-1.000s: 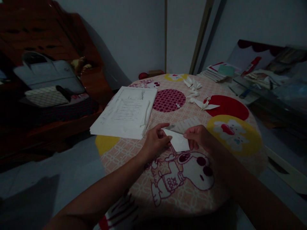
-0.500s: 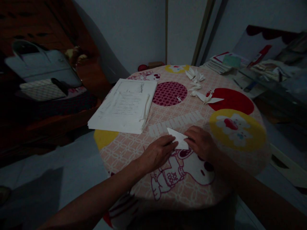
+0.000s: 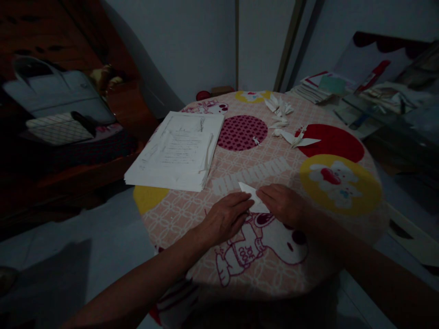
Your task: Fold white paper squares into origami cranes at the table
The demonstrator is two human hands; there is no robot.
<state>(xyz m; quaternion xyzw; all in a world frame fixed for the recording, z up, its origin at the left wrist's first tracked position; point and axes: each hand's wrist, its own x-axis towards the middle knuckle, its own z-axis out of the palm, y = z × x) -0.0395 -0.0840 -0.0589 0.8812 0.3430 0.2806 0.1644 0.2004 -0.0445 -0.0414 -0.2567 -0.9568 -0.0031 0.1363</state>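
Note:
A small folded white paper (image 3: pixel 259 206) lies on the patterned tablecloth (image 3: pixel 192 214) near the front of the round table. My left hand (image 3: pixel 229 214) presses its left side with closed fingers. From the right, my right hand (image 3: pixel 281 203) has its fingertips on the paper's upper middle, close to the left fingertips. One pointed corner of the paper shows above the hands, and its lower edge shows between them. Beyond them lie a folded paper bird (image 3: pixel 302 139) on the right and more folded white paper pieces (image 3: pixel 278 107) at the back.
A stack of printed sheets (image 3: pixel 174 151) sits on the table's left side. A light bag (image 3: pixel 65 96) and a quilted pouch (image 3: pixel 60 129) rest on a wooden seat at the left. Papers and a red marker-like object (image 3: pixel 375 75) are on a glass surface at the right.
My right hand has moved left across the paper, its fingertips now nearer to my left hand. The paper and my left hand have hardly moved.

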